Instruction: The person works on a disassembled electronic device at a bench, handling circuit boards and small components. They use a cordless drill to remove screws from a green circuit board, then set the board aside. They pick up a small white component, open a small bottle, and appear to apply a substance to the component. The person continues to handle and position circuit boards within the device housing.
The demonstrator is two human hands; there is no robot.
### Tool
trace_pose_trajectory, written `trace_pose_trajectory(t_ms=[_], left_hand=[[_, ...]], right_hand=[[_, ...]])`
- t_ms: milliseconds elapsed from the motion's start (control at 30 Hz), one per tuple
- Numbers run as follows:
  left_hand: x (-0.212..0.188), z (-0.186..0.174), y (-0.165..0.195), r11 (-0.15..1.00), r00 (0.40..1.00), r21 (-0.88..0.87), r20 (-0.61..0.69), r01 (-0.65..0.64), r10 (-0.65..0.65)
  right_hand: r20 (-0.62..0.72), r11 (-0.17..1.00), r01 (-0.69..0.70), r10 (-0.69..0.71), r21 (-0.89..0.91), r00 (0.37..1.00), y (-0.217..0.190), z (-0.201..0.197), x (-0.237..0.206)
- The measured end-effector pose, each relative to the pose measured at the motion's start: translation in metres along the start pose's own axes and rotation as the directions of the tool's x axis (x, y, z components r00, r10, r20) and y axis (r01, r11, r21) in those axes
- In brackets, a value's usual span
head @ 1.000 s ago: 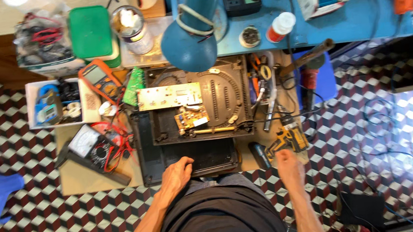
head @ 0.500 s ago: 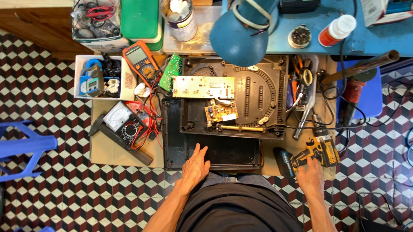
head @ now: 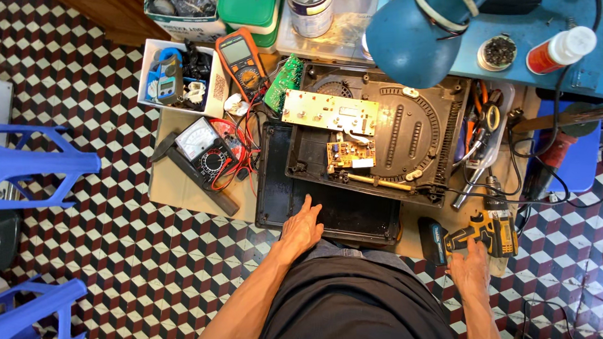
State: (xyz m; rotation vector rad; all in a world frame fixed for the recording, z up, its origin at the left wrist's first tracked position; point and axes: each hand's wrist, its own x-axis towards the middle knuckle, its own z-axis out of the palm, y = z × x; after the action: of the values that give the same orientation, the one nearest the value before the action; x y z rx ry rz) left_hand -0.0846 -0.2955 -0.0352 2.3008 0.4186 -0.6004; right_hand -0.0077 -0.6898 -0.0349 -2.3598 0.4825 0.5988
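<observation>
A: Start at the fingers. What is the right hand (head: 471, 267) doing?

B: Its fingers lie on the yellow drill (head: 478, 237) on the floor mat, touching the grip. Whether they are wrapped round it I cannot tell; the fingers look laid over it rather than clenched.

A: And the left hand (head: 302, 227)?

B: Fingers spread and released, flat on the near edge of the black tray (head: 332, 213) under the opened casing (head: 383, 140). It grips nothing.

A: What could go wrong?

B: I judge that a loose hold could let the drill tip as it lifts, since its battery end looks heavy. Leads from the meter (head: 206, 149) and loose wires lie near the circuit board (head: 350, 155), so a swinging bit could snag them. Weight on the left palm could also shift the tray.

A: Arm pose?

B: Both forearms reach forward from the lap, left angled inward to the tray, right nearly straight out, wrist low
</observation>
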Motion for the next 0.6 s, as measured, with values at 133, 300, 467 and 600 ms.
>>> trace_pose_trajectory(t_ms=[133,300,467,600], left_hand=[[0.0007,0.0021,-0.0008,1.000,1.000,-0.006,-0.012,0.004,-0.005],[0.0014,0.0041,-0.0036,1.000,1.000,-0.014,-0.027,-0.007,0.007],[0.0017,0.0040,-0.0038,1.000,1.000,-0.012,-0.023,-0.011,0.011],[0.0012,0.0004,-0.0009,1.000,1.000,-0.012,-0.004,-0.002,0.002]], right_hand=[[-0.009,1.000,-0.013,0.013,-0.019,1.000,0.0060,0.0026,0.0053],[-0.007,1.000,-0.024,0.024,0.014,1.000,0.0065,0.0042,0.0078],[-0.004,1.000,-0.014,0.014,-0.007,1.000,0.0061,0.0037,0.0081],[-0.006,1.000,-0.016,0.016,-0.009,1.000,0.0059,0.0033,0.0087]])
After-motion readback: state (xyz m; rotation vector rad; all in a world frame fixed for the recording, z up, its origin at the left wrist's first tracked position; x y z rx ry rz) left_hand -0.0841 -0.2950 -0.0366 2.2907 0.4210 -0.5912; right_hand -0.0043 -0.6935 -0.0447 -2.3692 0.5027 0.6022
